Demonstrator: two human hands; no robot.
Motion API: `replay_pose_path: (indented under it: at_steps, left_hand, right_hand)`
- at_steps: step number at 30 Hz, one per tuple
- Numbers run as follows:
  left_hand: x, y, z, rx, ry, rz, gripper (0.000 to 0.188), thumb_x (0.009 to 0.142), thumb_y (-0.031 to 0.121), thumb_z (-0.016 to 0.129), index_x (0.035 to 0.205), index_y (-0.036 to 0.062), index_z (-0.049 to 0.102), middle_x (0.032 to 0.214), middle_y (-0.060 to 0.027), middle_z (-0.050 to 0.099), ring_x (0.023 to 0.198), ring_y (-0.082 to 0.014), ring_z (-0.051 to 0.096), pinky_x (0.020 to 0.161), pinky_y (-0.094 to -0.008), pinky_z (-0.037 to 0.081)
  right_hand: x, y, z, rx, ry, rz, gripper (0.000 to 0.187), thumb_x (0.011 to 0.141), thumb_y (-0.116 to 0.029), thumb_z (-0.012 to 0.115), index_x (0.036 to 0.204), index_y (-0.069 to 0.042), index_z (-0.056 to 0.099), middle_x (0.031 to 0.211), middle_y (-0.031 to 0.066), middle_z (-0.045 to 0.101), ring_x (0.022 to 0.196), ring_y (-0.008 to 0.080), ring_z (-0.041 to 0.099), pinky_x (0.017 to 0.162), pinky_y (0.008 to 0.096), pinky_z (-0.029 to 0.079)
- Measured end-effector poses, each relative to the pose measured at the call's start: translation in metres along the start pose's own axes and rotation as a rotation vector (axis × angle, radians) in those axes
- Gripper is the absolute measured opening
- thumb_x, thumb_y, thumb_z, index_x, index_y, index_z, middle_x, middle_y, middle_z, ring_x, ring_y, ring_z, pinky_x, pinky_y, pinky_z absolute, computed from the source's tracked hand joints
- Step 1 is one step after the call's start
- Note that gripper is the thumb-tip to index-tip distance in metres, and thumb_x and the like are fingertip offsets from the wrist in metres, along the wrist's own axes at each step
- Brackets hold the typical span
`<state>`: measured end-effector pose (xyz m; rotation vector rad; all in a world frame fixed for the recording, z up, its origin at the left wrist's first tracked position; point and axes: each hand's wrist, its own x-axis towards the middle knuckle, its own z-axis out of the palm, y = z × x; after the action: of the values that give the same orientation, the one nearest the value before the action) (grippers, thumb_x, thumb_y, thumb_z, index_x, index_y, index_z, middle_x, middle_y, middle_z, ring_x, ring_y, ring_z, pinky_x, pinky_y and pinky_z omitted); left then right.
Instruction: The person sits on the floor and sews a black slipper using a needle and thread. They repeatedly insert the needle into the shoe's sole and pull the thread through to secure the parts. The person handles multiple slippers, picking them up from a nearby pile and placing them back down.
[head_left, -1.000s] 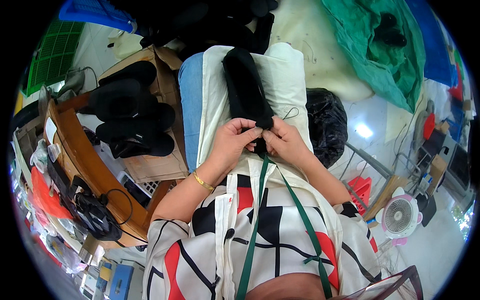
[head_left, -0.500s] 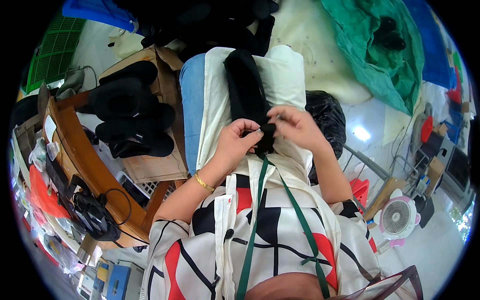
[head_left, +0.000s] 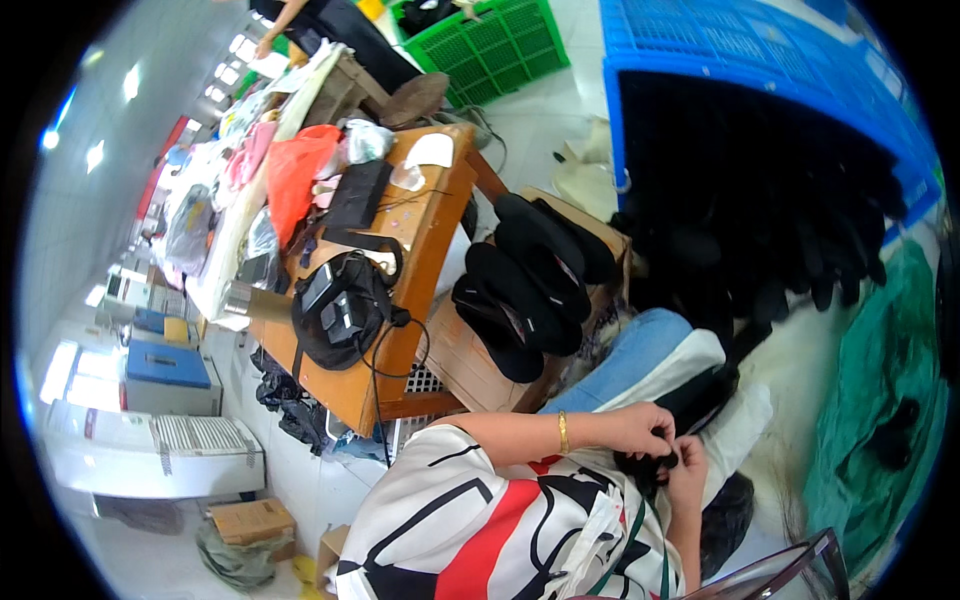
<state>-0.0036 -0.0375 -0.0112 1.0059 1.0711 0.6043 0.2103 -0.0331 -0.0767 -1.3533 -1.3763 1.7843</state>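
Note:
A black cloth shoe lies across my lap, on the pale apron and jeans. My left hand, with a gold bracelet at its wrist, pinches the shoe's near end. Close beside it, my right hand has its fingers bent inward on the same dark material. Both sets of fingertips almost meet there. Whether anything small sits between them I cannot make out, and part of the shoe is hidden behind the hands.
Several black shoes are piled on a cardboard box to my left. Beyond stands a wooden table with a black bag. Ahead is a blue crate of black shoes; green sheeting lies on the right.
The view has swung to the left, so my hands and lap now appear lower right. My right hand has come closer to the left, and its fingers have closed on the dark material.

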Motion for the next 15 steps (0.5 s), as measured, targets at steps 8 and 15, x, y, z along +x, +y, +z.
replay_pose_path:
  at_steps: [8,15]
  left_hand:
    - [-0.010,0.000,-0.007,0.011,-0.020,-0.048,0.021,0.082,0.012,0.071,0.097,0.0005,0.064,0.074,-0.0063,0.068,0.058,-0.0123,0.064,0.049,-0.0269,0.052]
    - [-0.020,-0.004,-0.008,0.003,0.015,-0.059,0.021,0.083,0.011,0.070,0.099,-0.0008,0.064,0.073,-0.0087,0.068,0.058,-0.0133,0.066,0.050,-0.0268,0.053]
  right_hand:
    - [-0.011,-0.059,-0.006,-0.121,-0.125,-0.021,0.009,0.093,-0.012,0.066,0.095,-0.003,0.066,0.080,0.0016,0.062,0.064,0.0089,0.055,0.057,0.0226,0.046]
    - [-0.018,-0.081,0.019,-0.535,-0.103,-0.549,0.004,0.086,-0.001,0.067,0.084,-0.002,0.064,0.071,0.0082,0.056,0.062,0.0213,0.054,0.055,0.0334,0.042]
